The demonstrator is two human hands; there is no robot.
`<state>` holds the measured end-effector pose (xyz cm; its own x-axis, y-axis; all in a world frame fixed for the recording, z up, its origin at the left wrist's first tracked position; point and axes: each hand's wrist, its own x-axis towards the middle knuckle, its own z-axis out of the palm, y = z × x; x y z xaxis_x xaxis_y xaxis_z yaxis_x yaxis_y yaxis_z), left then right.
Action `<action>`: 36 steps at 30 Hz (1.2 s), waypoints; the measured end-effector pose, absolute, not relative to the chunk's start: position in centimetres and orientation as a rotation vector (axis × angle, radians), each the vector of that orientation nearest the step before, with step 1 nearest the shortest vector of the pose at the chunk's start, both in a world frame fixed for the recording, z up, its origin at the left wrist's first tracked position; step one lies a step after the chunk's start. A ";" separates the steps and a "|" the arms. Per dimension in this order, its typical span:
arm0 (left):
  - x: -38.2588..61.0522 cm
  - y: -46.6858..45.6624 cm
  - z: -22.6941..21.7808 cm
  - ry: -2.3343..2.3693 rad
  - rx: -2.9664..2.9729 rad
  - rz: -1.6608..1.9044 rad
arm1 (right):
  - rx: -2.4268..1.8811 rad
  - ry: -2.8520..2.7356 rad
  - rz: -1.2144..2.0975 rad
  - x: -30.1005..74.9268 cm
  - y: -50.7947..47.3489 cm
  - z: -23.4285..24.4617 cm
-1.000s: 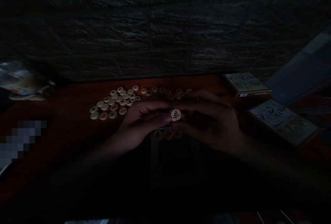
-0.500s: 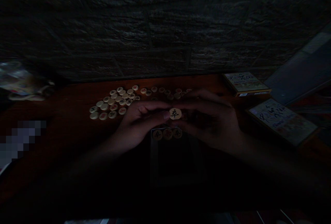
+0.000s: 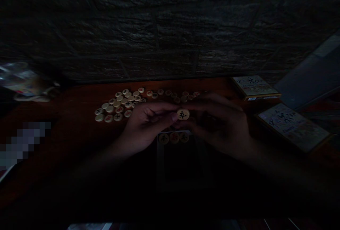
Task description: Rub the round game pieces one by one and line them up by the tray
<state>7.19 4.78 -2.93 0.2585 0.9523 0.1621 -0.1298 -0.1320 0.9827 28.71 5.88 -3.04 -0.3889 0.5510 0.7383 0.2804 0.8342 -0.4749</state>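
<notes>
A round wooden Chinese chess piece (image 3: 183, 114) with a black character faces me, held up between both hands. My left hand (image 3: 145, 122) is closed, its thumb and fingers pinching the piece's left edge. My right hand (image 3: 224, 120) curls in from the other side, with its fingertips at the piece's right and upper edge, partly lost in the dark. Below them, three more pieces lie in a row at the far end of a dark, shallow frame-like tray (image 3: 160, 166); the middle piece (image 3: 174, 137) has a red character, its neighbours black ones.
Many loose chess pieces (image 3: 117, 104) are spread on the wooden table (image 3: 77, 106) at left and behind my hands. Two flat printed boxes (image 3: 255, 85) lie at the right. A stone wall (image 3: 170, 32) rises behind; a clear plastic bag-like item (image 3: 18, 81) is at far left.
The view has shifted slightly, moving everything a little to the right. Both hands keep hold of the chess piece, which has turned slightly so its character looks more upright.
</notes>
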 end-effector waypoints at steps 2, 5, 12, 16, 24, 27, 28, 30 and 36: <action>7.2 4.8 -2.9 0.853 1.366 1.162 | -0.608 -2.003 0.331 28.7 5.9 -3.1; 7.3 4.7 -2.8 0.864 1.378 1.166 | -0.599 -2.018 0.297 28.7 5.8 -3.1; 7.5 4.6 -2.5 0.906 1.430 1.158 | -0.623 -2.052 0.128 29.0 5.9 -3.0; 7.4 4.6 -2.7 0.904 1.426 1.142 | -0.641 -2.080 0.108 28.9 5.8 -3.0; 7.3 4.9 -2.8 0.836 1.416 1.151 | -0.717 -2.009 0.414 28.9 5.3 -3.4; 7.3 4.9 -2.9 0.860 1.421 1.151 | -0.697 -1.966 0.578 28.7 4.9 -3.3; 7.3 4.8 -3.0 0.857 1.419 1.149 | -0.700 -1.942 0.621 28.5 4.8 -3.3; 7.3 4.8 -3.1 0.842 1.406 1.148 | -0.708 -1.888 0.720 28.2 4.6 -3.2; 7.2 4.6 -3.0 0.823 1.355 1.161 | -0.637 -1.689 1.115 27.5 4.5 -3.2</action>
